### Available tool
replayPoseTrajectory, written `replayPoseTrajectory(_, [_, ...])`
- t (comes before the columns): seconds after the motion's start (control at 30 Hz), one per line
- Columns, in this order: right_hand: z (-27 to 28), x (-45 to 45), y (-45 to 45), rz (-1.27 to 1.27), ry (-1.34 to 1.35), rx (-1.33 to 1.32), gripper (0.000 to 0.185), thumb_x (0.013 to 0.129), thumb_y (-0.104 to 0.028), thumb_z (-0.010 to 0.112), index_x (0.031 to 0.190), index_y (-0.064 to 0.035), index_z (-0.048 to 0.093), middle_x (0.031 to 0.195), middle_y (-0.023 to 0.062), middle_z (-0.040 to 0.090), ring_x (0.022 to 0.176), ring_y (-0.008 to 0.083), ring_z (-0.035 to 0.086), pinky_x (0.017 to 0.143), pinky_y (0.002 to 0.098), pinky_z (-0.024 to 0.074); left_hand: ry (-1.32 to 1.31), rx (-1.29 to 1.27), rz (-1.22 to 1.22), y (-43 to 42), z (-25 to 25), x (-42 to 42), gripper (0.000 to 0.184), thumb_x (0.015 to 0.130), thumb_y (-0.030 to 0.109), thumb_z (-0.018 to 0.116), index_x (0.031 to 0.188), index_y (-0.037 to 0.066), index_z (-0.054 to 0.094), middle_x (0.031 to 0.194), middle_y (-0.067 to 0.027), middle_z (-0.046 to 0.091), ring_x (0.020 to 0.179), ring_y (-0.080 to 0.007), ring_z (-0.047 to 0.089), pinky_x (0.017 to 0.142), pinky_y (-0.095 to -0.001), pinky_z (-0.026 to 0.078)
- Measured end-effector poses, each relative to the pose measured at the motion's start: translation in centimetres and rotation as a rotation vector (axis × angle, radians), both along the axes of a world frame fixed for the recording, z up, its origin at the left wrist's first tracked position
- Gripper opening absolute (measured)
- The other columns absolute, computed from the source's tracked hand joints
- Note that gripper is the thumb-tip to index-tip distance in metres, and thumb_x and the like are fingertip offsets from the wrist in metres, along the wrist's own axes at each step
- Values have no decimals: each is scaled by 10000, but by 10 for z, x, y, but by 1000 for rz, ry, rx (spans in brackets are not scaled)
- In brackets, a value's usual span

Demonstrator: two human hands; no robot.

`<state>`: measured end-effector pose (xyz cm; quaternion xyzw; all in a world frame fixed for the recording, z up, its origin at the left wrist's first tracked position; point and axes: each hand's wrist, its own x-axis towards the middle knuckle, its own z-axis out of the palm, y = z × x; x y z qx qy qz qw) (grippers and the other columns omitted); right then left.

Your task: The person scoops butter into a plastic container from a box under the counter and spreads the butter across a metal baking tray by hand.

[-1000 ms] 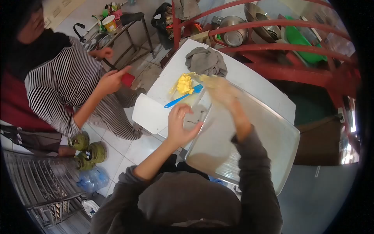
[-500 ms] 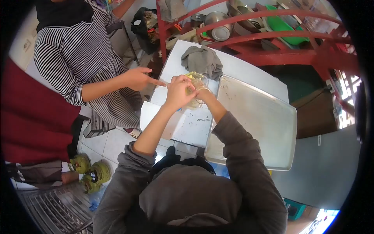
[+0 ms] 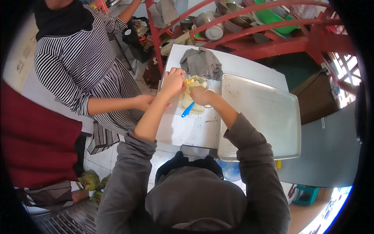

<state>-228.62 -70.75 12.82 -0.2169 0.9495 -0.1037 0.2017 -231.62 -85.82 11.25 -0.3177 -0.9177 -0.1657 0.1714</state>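
Observation:
A clear plastic tub [image 3: 199,110] holding a pale yellow, creamy mass [image 3: 197,82] stands on the white table. A utensil with a blue handle [image 3: 187,110] leans out of its near side; its working end is hidden. My left hand [image 3: 174,82] is closed at the tub's left edge, fingers curled, and what it grips is hidden. Over the tub's middle, my right hand [image 3: 199,94], with a bangle at the wrist, points down into the yellow mass. Its fingers are bent together, and I cannot make out what they hold.
A large metal baking tray [image 3: 261,117] lies right of the tub. A crumpled grey cloth [image 3: 201,63] sits behind it. Close on the left, another person's hand [image 3: 146,102] hangs by my left forearm. Red railing [image 3: 272,50] and bowls are beyond the table.
My hands have moved apart; the right one is now lower, over the tub. The blue handle has come into clear view. The other person's pointing hand has dropped back behind my left forearm.

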Motion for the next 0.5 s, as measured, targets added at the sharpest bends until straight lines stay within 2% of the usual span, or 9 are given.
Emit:
replayPoseTrajectory(0.03, [0, 7, -1, 21, 56, 60, 274, 817, -210, 473, 994, -37, 591, 982, 198, 584, 912, 336, 560, 824, 384, 433, 14, -27, 29, -2, -3, -2, 88, 618, 116, 605, 674, 51, 620, 910, -40, 517, 971, -219, 437, 744, -404, 355])
replayPoseTrajectory(0.07, [6, 20, -1, -7, 140, -52, 264, 817, -193, 478, 995, -36, 591, 977, 198, 583, 913, 339, 557, 823, 380, 434, 36, -62, 51, -4, -16, -11, 90, 577, 151, 640, 654, 108, 627, 961, -21, 517, 1009, -226, 428, 756, -408, 352])
replayPoseTrajectory(0.17, [8, 52, 10, -35, 294, -283, 240, 810, -143, 500, 1004, -35, 592, 976, 192, 583, 922, 342, 550, 824, 369, 437, -51, -7, 38, -9, -3, 2, 166, 604, 172, 661, 747, 94, 625, 933, -38, 507, 981, -223, 431, 758, -397, 360])
replayPoseTrajectory(0.2, [-4, 53, 20, -3, 272, -296, 239, 804, -128, 513, 1012, -37, 590, 985, 187, 583, 930, 339, 548, 826, 365, 438, -115, -26, 48, -11, 9, 11, 299, 615, 199, 690, 886, 106, 603, 982, -50, 504, 1009, -245, 426, 790, -420, 367])
replayPoseTrajectory(0.33, [18, 95, 48, -47, 503, -639, 276, 781, -94, 564, 1052, -40, 581, 1015, 171, 584, 967, 321, 544, 848, 347, 432, -176, 611, -203, -29, 47, 78, 426, 666, 167, 694, 1039, 72, 512, 1069, -114, 490, 1061, -272, 438, 891, -409, 346])
replayPoseTrajectory(0.4, [56, 134, 67, -193, 340, -743, 286, 783, -91, 581, 1064, -36, 576, 1022, 152, 592, 961, 276, 564, 842, 328, 437, -311, 613, -229, -55, 43, 136, 406, 663, 129, 704, 1010, 40, 512, 1012, -101, 520, 986, -237, 494, 873, -368, 373])
replayPoseTrajectory(0.43, [69, 155, 78, -286, 250, -765, 279, 790, -98, 583, 1062, -37, 578, 1019, 138, 597, 953, 252, 571, 831, 318, 443, -538, 651, -301, -68, 43, 165, 356, 671, 86, 699, 976, 28, 527, 936, -66, 553, 883, -195, 526, 809, -341, 409])
replayPoseTrajectory(0.47, [76, 174, 92, -382, 167, -785, 272, 796, -105, 585, 1059, -38, 580, 1016, 123, 602, 946, 228, 577, 819, 308, 448, -713, 754, -555, -74, 21, 181, 295, 689, 48, 687, 953, 34, 555, 898, -49, 576, 799, -152, 534, 711, -293, 426])
replayPoseTrajectory(0.5, [72, 191, 112, -543, 127, -811, 280, 799, -107, 588, 1069, -35, 573, 997, 103, 607, 929, 211, 579, 803, 304, 456, -1051, 697, -472, -84, 17, 204, 258, 708, 38, 677, 945, 43, 575, 912, -45, 579, 773, -113, 528, 671, -269, 420])
